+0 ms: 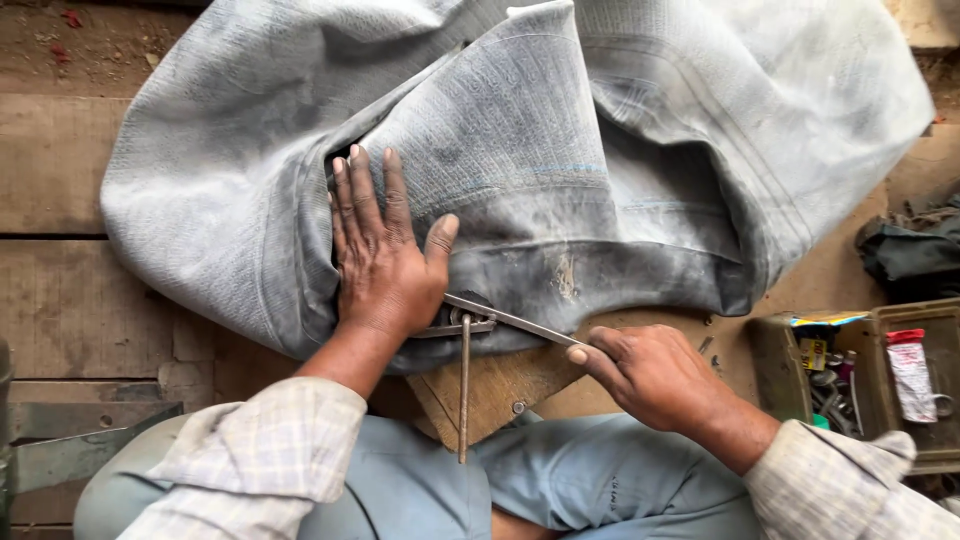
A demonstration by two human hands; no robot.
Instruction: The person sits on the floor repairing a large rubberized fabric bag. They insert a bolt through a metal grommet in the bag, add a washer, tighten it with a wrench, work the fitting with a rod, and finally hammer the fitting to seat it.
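Rubber: a large grey inner tube (560, 160), dusty and folded over itself, lies across the wooden floor boards (70, 300); all places below are given from it.
Tube surface: fine ribbed texture, a dark scuffed patch near its lower edge, one flap folded toward the top centre.
Left hand (385, 255): lies flat on the tube's lower left part, palm down, fingers spread and straight, thumb out to the side; it presses the rubber and grasps nothing.
Right hand (650, 375): just below the tube's lower edge, fingers closed around one end of a thin metal rod (510, 321).
Rod: runs slanting from the right hand up toward the heel of the left hand, its far end resting on the tube's lower edge.
Metal clamp (462, 325): at the tube's lower edge, under the left wrist; a straight metal bar (464, 390) hangs down from it.
Wooden block (490, 390): under the tube's lower edge, between the two forearms, one screw head visible.
Tool tray (870, 375): well to the lower right of the tube, holding small metal parts and a white tube with a red cap (910, 370).
Clothing: checked sleeves, pale blue trousers below the tube.
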